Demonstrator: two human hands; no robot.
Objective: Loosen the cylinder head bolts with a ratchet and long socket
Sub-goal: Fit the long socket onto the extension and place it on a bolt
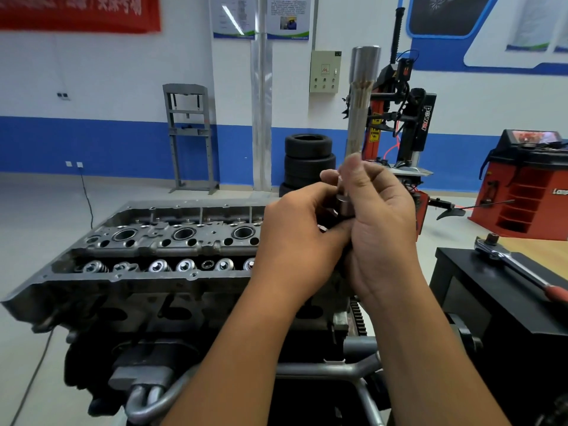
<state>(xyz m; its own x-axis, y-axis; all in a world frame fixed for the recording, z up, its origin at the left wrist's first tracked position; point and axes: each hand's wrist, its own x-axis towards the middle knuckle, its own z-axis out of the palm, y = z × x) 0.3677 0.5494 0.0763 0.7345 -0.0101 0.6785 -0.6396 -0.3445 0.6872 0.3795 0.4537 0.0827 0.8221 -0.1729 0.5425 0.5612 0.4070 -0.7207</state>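
Note:
I hold a long silver socket upright in front of me, above the right end of the cylinder head. My right hand grips its lower shaft with fingers curled round it. My left hand curls round the bottom end, where a short dark cylindrical piece shows between my fingers. The head sits on the engine below, with valve springs and spark plug wells exposed. A ratchet with a red handle lies on the black cabinet to my right, a small bit on its drive.
An engine stand frame runs under the engine. Behind are stacked tyres, a tyre changer, a red wheel balancer and a grey shop press. A cable trails across the floor at left.

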